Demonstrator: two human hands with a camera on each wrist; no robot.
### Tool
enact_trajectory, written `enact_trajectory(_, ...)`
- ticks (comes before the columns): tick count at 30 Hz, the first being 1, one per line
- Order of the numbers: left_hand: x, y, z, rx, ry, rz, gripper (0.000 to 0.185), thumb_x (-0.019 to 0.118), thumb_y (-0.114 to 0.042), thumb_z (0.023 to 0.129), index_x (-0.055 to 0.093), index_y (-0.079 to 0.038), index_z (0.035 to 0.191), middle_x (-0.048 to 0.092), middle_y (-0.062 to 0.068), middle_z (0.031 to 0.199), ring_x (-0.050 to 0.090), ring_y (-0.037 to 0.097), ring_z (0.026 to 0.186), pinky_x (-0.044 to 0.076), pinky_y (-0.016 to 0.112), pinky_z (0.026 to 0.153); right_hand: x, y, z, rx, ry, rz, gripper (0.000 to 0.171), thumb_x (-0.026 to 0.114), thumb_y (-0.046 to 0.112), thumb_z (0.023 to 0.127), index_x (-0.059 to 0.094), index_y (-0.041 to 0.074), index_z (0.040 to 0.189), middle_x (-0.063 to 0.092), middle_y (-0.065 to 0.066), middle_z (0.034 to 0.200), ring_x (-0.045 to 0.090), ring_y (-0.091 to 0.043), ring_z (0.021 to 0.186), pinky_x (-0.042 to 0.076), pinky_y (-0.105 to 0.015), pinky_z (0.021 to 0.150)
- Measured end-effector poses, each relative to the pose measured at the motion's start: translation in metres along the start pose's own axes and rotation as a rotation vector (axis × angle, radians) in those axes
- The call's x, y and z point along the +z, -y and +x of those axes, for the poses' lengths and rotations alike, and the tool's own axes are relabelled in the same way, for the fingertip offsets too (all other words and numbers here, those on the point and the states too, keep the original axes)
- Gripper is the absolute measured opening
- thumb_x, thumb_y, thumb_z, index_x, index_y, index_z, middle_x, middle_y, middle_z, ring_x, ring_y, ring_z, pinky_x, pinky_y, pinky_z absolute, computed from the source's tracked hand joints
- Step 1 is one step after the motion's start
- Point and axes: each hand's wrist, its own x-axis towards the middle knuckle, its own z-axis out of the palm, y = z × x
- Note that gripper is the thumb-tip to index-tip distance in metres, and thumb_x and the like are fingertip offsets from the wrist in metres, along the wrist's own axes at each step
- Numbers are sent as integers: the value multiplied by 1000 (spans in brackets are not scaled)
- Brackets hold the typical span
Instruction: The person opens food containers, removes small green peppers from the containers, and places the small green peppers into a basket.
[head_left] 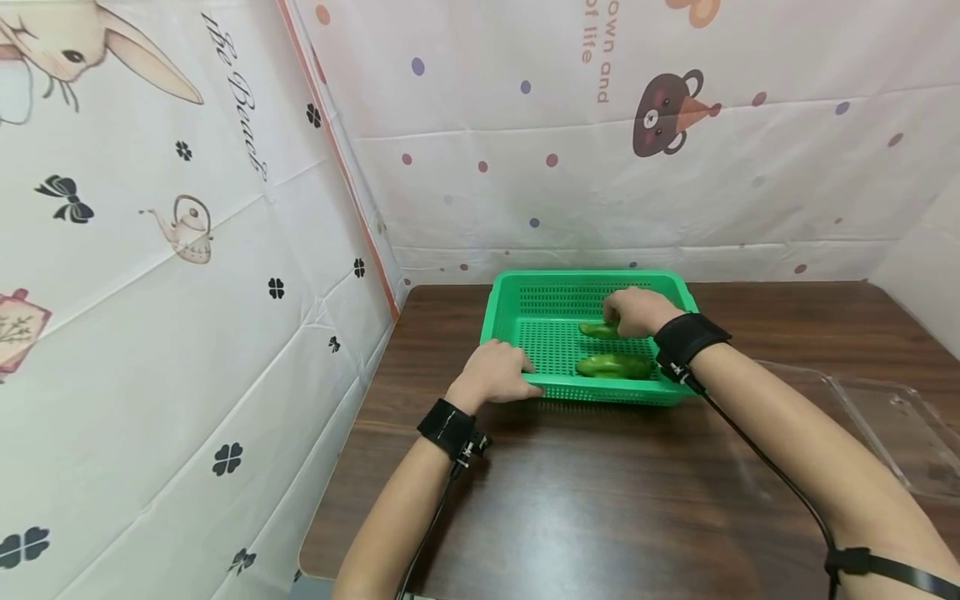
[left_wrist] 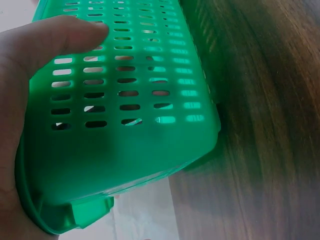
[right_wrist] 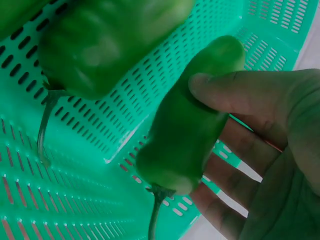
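My left hand [head_left: 495, 372] grips the near left rim of a green plastic basket [head_left: 510, 275], its thumb on the outside wall in the left wrist view. Inside the basket, at its right side, my right hand [head_left: 637, 312] holds a long green pepper [right_wrist: 185, 130]. The right wrist view shows the thumb on top of this pepper and the fingers around its far side, its stem pointing down. Another green pepper [right_wrist: 110, 50] lies on the basket floor, and part of a further green one [right_wrist: 17, 15] shows in the corner of that view.
The basket stands at the back of a dark wooden table [head_left: 540, 500], close to a wall covered with printed sheeting [head_left: 465, 200]. A clear plastic tray or lid [head_left: 892, 425] lies on the right, partly behind my right forearm. Cables run along both forearms.
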Motion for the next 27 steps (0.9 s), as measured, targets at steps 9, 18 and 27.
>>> enact_trajectory(9, 1, 2, 0, -12, 1, 4, 41, 69, -56, 88, 78, -31, 119, 77, -11, 110, 69, 13, 107, 48, 35, 99, 11, -2, 4, 4, 86, 34, 38, 60, -9, 87, 69, 2, 122, 66, -22, 123, 62, -43, 114, 55, -55, 90)
enact_trajectory(18, 3, 1, 2, -3, -10, 3, 40, 69, -56, 88, 79, -32, 118, 78, -12, 105, 69, 12, 102, 49, 34, 95, 14, -3, 4, 6, 112, 37, 36, 59, -10, 86, 71, 2, 118, 68, -20, 118, 64, -39, 106, 56, -50, 84)
enact_trajectory(27, 4, 2, 3, 1, -9, 15, 40, 69, -57, 88, 78, -33, 119, 77, -12, 112, 70, 12, 105, 50, 35, 98, 15, -6, 6, -2, 171, 61, 41, 55, -12, 88, 71, 2, 123, 69, -24, 122, 64, -45, 113, 58, -52, 87)
